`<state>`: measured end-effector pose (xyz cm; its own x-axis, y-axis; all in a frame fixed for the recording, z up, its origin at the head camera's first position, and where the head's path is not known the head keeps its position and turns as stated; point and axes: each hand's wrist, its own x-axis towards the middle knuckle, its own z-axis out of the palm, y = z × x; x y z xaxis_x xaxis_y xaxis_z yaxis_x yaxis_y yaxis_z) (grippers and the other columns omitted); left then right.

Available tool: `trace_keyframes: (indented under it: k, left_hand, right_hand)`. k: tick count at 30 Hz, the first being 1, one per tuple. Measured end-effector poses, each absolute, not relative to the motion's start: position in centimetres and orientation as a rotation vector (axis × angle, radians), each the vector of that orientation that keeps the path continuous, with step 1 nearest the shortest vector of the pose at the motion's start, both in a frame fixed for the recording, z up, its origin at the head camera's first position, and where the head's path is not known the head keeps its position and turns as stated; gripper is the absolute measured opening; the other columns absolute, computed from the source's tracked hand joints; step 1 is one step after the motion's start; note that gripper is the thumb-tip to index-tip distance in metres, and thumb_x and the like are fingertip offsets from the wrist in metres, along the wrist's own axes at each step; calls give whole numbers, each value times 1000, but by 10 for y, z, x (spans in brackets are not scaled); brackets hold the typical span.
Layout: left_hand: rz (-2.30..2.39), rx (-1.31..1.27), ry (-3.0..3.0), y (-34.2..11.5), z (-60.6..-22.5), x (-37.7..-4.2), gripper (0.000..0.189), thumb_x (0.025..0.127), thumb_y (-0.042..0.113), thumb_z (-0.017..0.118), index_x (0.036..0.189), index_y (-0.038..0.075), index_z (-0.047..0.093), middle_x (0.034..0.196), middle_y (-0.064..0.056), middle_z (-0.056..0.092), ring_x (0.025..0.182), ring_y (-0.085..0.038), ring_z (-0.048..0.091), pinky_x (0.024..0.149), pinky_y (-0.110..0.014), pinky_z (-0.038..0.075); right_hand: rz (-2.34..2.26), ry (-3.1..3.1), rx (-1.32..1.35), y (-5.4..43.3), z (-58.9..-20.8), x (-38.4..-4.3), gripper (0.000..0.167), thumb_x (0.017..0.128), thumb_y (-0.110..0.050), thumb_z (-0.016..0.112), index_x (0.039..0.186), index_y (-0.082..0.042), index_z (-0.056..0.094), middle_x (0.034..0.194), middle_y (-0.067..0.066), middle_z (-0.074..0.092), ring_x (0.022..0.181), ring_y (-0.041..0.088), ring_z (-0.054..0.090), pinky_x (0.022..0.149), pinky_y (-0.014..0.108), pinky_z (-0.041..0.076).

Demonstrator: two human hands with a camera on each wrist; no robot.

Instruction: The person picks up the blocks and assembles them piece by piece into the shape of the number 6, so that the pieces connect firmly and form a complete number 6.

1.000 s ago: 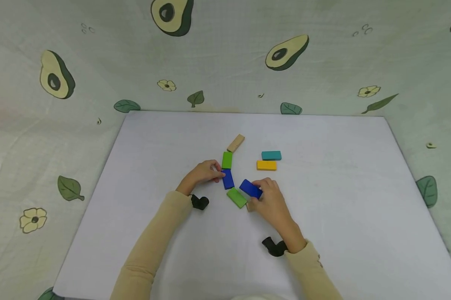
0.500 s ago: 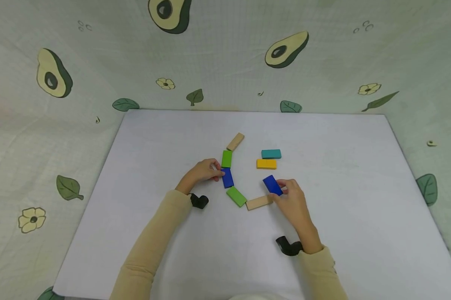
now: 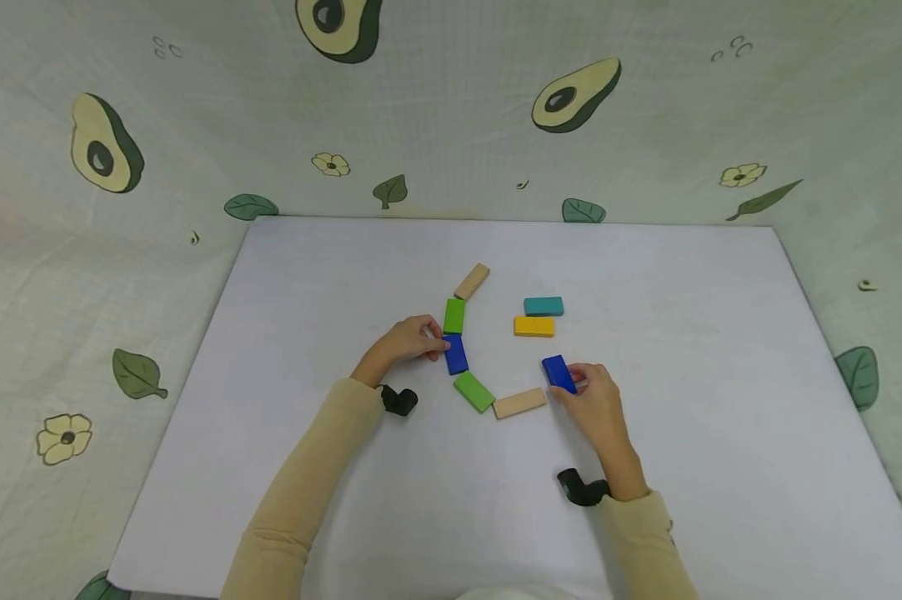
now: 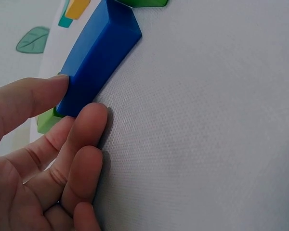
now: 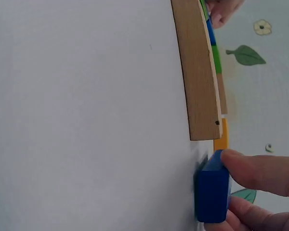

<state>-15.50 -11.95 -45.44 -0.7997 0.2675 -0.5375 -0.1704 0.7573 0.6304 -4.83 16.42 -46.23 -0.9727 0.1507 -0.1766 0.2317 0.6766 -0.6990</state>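
My left hand lies beside a blue block in a curved row. Its thumb touches that block's end, and the other fingers bend loosely alongside, as the left wrist view shows. With thumb and fingers, my right hand pinches a second blue block close over the table, just past the right end of a plain wooden block. From far to near, the row runs through another wooden block, a green block, the left blue block, a green block and the near wooden block.
Inside the curve's open side, a teal block and a yellow block lie parallel, close together. The white table ends at a cloth printed with avocados and leaves. Black wrist pieces jut from both sleeves.
My right hand has moved right with its blue block, turning it steeper and uncovering the near wooden block. The left hand has stayed at its block.
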Motion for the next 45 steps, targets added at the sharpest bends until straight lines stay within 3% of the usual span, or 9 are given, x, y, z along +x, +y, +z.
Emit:
trace_keyframes:
  k: [5,11,23,45]
  left_hand:
    - [911,68,2324,-120,-454,-156,26,87,30,64,100,9,55,71,0,66,67,-11,52,64,-22,37]
    - [911,60,2323,-121,-453,-153,26,87,30,64,100,9,55,71,-1,66,67,-11,52,65,-23,37]
    - [913,76,2317,-120,-454,-153,27,87,31,63,101,9,55,72,-1,66,67,-12,52,64,-23,37]
    - [945,65,2303,-121,-454,-154,28,86,31,64,101,9,55,74,-2,66,69,-13,53,65,-23,37]
  right_hand:
    - [-1198,2822,332,163,-465,-53,12,86,-6,63,96,1,64,81,13,58,72,22,51,59,25,39]
    - [-1173,2695,356,164,-466,-58,22,92,-12,57,110,-1,57,78,11,55,63,18,54,56,25,41]
    - [-1108,2585,361,167,-466,-62,47,96,-15,49,140,-5,36,88,13,57,66,16,58,60,26,43]
    - [-1125,2508,231,172,-464,-64,47,96,-11,46,140,-3,31,91,15,54,70,17,57,62,27,43]
